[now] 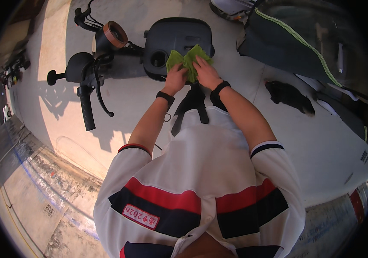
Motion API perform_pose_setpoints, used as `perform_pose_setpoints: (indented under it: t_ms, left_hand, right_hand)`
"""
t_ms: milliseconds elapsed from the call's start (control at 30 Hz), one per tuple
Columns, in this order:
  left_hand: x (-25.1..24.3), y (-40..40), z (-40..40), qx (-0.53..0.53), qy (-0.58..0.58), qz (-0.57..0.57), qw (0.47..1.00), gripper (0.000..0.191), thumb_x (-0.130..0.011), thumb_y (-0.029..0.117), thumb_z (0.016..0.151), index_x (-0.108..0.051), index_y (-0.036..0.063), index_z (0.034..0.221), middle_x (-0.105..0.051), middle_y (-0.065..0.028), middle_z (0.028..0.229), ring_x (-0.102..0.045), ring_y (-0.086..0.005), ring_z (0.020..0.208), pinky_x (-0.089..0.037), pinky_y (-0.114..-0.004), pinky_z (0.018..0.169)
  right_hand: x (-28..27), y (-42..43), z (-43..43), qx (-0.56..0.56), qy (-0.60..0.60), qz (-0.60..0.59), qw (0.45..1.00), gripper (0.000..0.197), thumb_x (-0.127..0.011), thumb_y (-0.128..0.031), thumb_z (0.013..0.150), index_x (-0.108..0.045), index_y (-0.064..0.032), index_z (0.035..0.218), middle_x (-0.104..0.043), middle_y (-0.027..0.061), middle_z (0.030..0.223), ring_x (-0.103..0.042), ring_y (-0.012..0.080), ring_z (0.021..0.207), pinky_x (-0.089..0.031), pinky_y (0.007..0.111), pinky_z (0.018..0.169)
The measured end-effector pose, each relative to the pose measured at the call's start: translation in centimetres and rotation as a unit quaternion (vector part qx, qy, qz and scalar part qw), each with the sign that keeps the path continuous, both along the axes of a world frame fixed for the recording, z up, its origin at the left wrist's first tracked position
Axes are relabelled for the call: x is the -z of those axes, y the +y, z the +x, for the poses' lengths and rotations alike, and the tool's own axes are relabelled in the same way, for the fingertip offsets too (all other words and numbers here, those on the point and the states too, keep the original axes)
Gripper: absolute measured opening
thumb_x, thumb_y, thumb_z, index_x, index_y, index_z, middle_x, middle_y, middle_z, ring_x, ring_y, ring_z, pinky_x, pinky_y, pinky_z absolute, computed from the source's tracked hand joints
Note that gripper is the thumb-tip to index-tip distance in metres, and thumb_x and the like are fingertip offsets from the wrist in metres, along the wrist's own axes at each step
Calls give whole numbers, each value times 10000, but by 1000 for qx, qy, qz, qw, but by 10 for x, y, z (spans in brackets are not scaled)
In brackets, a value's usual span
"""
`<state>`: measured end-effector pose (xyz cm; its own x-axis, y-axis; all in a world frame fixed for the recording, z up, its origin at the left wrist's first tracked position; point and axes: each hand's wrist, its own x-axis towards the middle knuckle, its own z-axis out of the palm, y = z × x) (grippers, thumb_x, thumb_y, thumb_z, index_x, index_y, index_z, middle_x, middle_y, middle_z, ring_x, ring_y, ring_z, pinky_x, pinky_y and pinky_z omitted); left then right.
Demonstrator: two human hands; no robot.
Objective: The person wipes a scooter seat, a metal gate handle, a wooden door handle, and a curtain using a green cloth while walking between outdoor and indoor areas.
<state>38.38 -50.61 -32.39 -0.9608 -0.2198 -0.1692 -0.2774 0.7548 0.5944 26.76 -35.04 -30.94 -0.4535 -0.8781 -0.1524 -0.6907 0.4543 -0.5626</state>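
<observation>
My left hand [175, 79] and my right hand [207, 73] both hold a bright green cloth [189, 66]. Its fabric is bunched between them and spread over the near edge of a dark grey plastic box-like part [174, 34] on a two-wheeled electric scooter or bike. Beside the cloth, a round recess [158, 59] opens in the grey surface. My fingers press into the cloth and partly hide it. A dark band circles each wrist.
To the left are the handlebar grip [88, 113], brake lever [101, 100], round mirror [80, 67] and orange-rimmed headlight [116, 34]. A black bird [290, 96], apparently a hen, is on the concrete floor [235, 74] at right. Behind it hangs a dark cover [274, 48] with a lime stripe.
</observation>
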Motion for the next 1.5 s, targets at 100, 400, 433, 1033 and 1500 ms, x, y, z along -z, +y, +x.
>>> perform_pose_setpoints:
  t_ms: [100, 400, 433, 1033, 1500]
  left_hand:
    - [-5, 5, 6, -57, -32, -50, 997, 266, -636, 121, 747, -655, 149, 1011, -521, -116, 1202, -525, -331, 1082, -439, -441, 900]
    - [0, -17, 48, -223, -110, -89, 964, 216, -623, 147, 795, -622, 127, 1010, -520, -132, 1163, -531, -345, 1065, -456, -439, 876]
    - [1, -19, 53, -260, -120, -62, 956, 216, -617, 160, 815, -611, 120, 1027, -516, -141, 1174, -532, -357, 1061, -461, -443, 873]
    - [-16, 17, 37, -195, -54, -93, 975, 215, -608, 116, 837, -585, 33, 1033, -536, -190, 1178, -562, -374, 1003, -482, -432, 841]
    - [-12, -6, 7, -84, -67, -43, 993, 147, -598, 103, 832, -563, 44, 963, -606, -177, 1030, -592, -395, 888, -489, -450, 742]
  right_hand:
    - [0, 0, -1, -22, 22, 25, 999, 530, -585, -106, 802, -455, 5, 1304, -301, 203, 1441, -320, 321, 1323, -305, 353, 1084]
    - [15, 2, -4, -63, 46, 36, 996, 630, -613, -265, 833, -386, -26, 1370, -248, 189, 1473, -240, 329, 1360, -248, 402, 1113]
    - [17, 3, -5, -68, 48, 39, 996, 624, -600, -265, 842, -380, -29, 1376, -246, 187, 1476, -239, 329, 1361, -239, 406, 1116]
    - [18, 23, 1, -49, 39, 10, 998, 463, -495, -135, 866, -469, -23, 1314, -324, 146, 1449, -281, 284, 1353, -254, 396, 1107]
    - [8, 12, 21, 62, 45, 16, 997, 390, -536, -152, 819, -567, 17, 1169, -415, 166, 1379, -339, 304, 1308, -258, 446, 1086]
